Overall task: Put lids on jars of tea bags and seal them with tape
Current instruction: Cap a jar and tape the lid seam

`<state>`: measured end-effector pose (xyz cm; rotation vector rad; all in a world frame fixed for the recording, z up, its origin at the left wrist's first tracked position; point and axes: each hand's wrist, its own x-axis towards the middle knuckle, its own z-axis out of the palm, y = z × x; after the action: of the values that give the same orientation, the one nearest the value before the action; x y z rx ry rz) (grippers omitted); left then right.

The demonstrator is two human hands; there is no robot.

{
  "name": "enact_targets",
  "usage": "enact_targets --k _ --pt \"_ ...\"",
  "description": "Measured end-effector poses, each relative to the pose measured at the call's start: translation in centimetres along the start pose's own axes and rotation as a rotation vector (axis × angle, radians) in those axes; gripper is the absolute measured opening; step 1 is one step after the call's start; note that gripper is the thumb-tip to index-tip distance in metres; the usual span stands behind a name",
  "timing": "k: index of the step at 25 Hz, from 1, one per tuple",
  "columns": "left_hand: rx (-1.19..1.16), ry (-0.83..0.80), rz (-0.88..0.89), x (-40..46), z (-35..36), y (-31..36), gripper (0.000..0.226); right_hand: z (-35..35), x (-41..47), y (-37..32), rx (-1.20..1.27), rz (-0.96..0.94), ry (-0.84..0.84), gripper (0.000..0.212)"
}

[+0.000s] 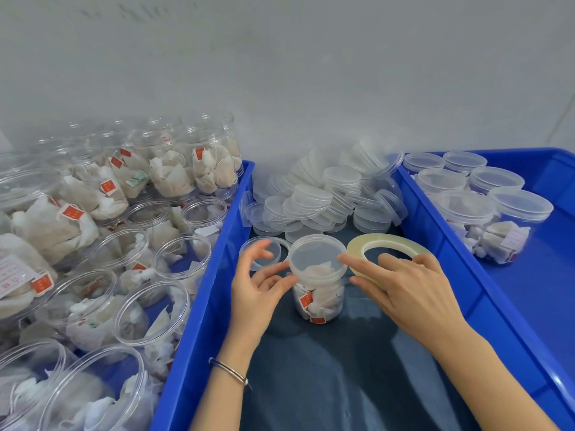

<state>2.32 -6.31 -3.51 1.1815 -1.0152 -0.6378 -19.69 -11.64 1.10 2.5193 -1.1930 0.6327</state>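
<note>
A lidded jar (317,284) of tea bags is stood upright in the middle blue bin (199,306), its long axis vertical. It is flanked at lid (315,255) height by both hands. The left hand (258,284) is spread, fingertips touching the jar's left side. The tape roll (389,247), just right of the jar, is pinched by the right hand (404,287), the nearer grip for sealing. Spare lids (323,194) are heaped behind the jar.
</note>
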Motion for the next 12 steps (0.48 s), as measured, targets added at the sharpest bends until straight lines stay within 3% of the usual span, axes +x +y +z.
enact_targets --k 2,5,9,10,12 --pt "0.027 -0.07 -0.023 1.0 -0.7 0.0 0.066 0.0 0.0 -0.1 0.008 -0.006 -0.012 0.048" --pt "0.074 -0.21 -0.037 1.7 -0.6 0.1 0.047 -0.1 0.1 -0.2 0.006 -0.001 -0.027 0.046" --pt "0.08 -0.147 -0.022 1.2 -0.6 -0.2 0.035 -0.4 0.1 -0.2 0.021 0.003 -0.03 0.046" --pt "0.071 -0.184 -0.028 0.5 -0.5 -0.3 0.037 -0.4 0.1 -0.2 0.026 0.006 -0.025 0.046" --pt "0.11 -0.257 -0.019 -1.3 1.1 -0.4 0.075 -0.1 0.1 0.0 0.026 0.017 -0.018 0.047"
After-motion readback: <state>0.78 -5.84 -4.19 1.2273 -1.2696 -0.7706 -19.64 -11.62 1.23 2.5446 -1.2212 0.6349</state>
